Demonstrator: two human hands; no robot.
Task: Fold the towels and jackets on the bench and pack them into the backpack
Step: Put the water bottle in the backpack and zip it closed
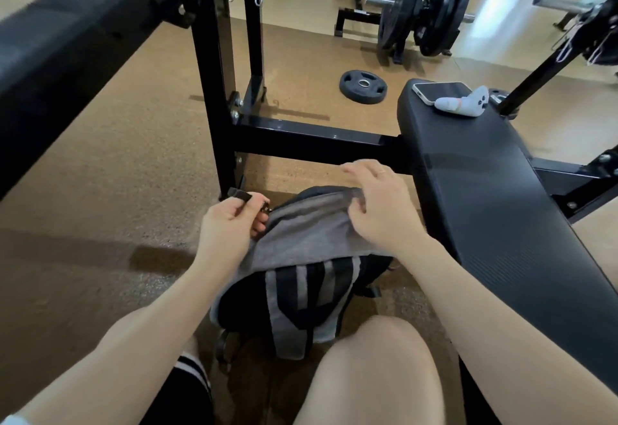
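Observation:
A grey and black backpack (301,257) stands on the floor between my knees and the black bench (495,197). My left hand (227,224) pinches a black zipper pull (241,196) at the backpack's top left. My right hand (378,203) grips the grey fabric at the top edge of the backpack. No towels or jackets show on the bench; what is inside the backpack is hidden.
A white phone (438,90) and a small grey-white item (465,105) lie at the bench's far end. A black rack frame (301,138) stands just behind the backpack. A weight plate (363,86) lies on the floor, with loaded barbells (424,9) beyond.

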